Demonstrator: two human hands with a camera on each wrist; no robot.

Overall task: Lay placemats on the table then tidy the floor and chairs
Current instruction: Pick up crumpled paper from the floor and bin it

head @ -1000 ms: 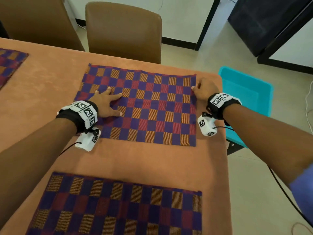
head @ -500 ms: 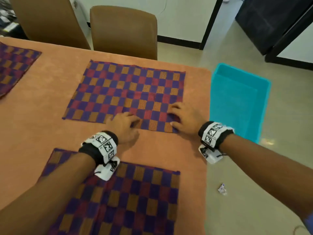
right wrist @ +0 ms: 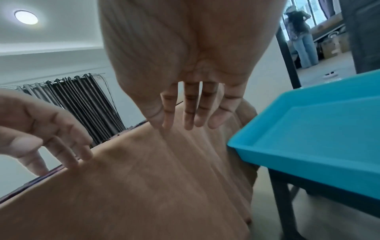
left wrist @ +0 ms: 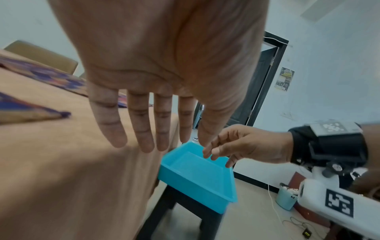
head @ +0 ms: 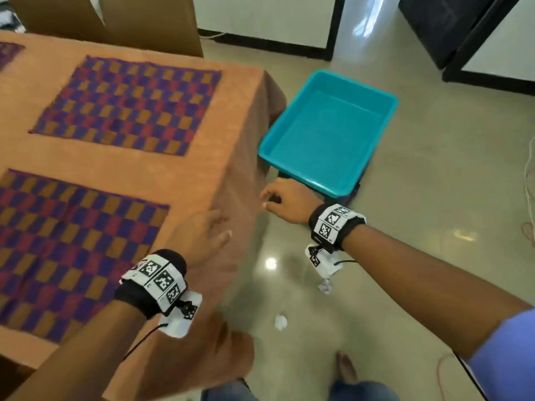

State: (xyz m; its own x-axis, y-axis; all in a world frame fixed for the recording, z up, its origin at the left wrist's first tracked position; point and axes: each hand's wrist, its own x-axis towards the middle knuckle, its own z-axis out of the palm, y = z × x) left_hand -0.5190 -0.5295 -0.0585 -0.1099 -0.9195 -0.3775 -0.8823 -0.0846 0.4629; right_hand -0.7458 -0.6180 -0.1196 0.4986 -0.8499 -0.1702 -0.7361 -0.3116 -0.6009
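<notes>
Nearest, two crumpled scraps of white paper [head: 280, 322] are seen on the floor [head: 405, 256] beside the table [head: 225, 111], one just below the right wrist. These are judged to be what the tidying step calls for, since the placemats are already laid: the near placemat [head: 72, 250] and the far placemat [head: 127, 105] lie flat on the orange tablecloth [head: 240, 157], well apart from each other.

The left hand [head: 202, 235] is held over the table's edge with fingers straight and spread, nothing in it. The right hand [head: 286, 202] is held off the edge, beside the hanging cloth, its fingers loosely curled and nothing gripped; whether the cloth is touched cannot be told.

Beyond the hands, a teal tray [head: 388, 111] is set on a dark stool beside the table's corner. For the step to be done well, each scrap should be pinched whole so it is not torn, and the hanging cloth should not be dragged, lest the placemats be shifted.
</notes>
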